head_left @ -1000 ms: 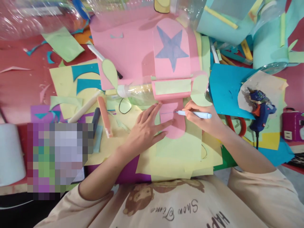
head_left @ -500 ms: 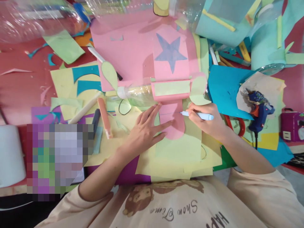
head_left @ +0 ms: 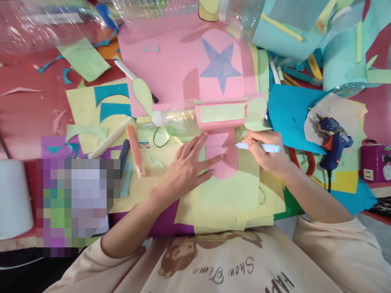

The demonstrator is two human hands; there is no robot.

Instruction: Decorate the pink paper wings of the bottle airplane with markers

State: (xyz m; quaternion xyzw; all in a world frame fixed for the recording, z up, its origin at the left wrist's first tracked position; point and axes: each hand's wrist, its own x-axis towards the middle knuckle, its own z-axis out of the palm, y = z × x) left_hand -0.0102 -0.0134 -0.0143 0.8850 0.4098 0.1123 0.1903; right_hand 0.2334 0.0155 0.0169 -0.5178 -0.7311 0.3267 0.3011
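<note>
"How far along is it?"
"A thin line [head_left: 221, 145] crosses the rounded pink paper tab [head_left: 227, 167], seemingly edge to edge; what's left, I can't tell."
"And the light-blue marker [head_left: 271, 148]?"
"At the tab's right edge, pinched in the right hand [head_left: 269, 159], tip pointing left, long axis nearly crosswise. The left hand [head_left: 186, 165] lies spread, fingers on the tab."

The left hand [head_left: 187, 165] hides part of the pink tab [head_left: 222, 140]; the picture's edge cuts off the white cylinder [head_left: 14, 199].
</note>
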